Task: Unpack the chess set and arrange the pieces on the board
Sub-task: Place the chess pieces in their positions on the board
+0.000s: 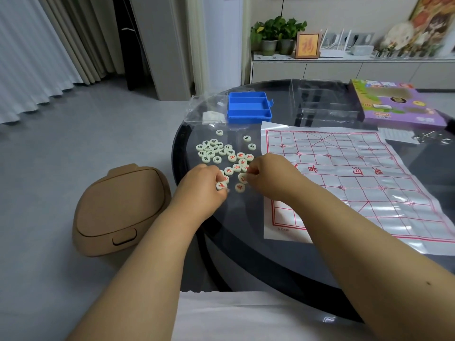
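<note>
Several round cream chess pieces (216,150) lie loose on the dark glass table (246,232), left of the plastic board sheet (364,175) with red grid lines. The far pieces bear dark characters, the near ones red. My left hand (204,183) pinches a red-marked piece (221,185) at the near edge of the pile. My right hand (268,175) holds another red-marked piece (243,178) with its fingertips. One more red piece (239,187) lies between the hands. No pieces stand on the board.
An empty blue compartment tray (249,107) sits behind the pieces, beside a clear plastic bag (209,112). A purple game box (396,102) and a clear insert (325,104) lie at the far right. A tan lidded bin (120,210) stands on the floor to the left.
</note>
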